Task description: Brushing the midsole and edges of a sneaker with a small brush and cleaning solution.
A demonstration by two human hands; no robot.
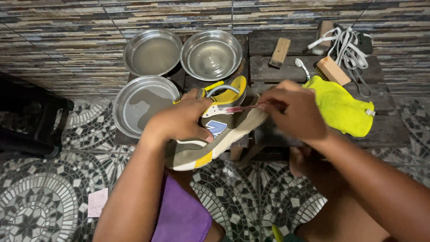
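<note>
My left hand (181, 120) grips an olive, yellow and white sneaker (215, 136) from above, holding it on its side over my lap. My right hand (293, 112) holds a thin toothbrush (239, 109) with a reddish handle, its head against the shoe's upper near the heel collar. The shoe has no laces in it. A purple cloth (179, 215) lies on my left thigh below the shoe.
Three round metal bowls with water (152, 54) (211, 54) (143, 104) stand on a dark wooden pallet (268, 69). A yellow cloth (345, 107), two wooden brushes (280, 51) (332, 71), another toothbrush (303, 68) and white laces (347, 45) lie there too. A dark stool (31, 121) stands at left on the mosaic floor.
</note>
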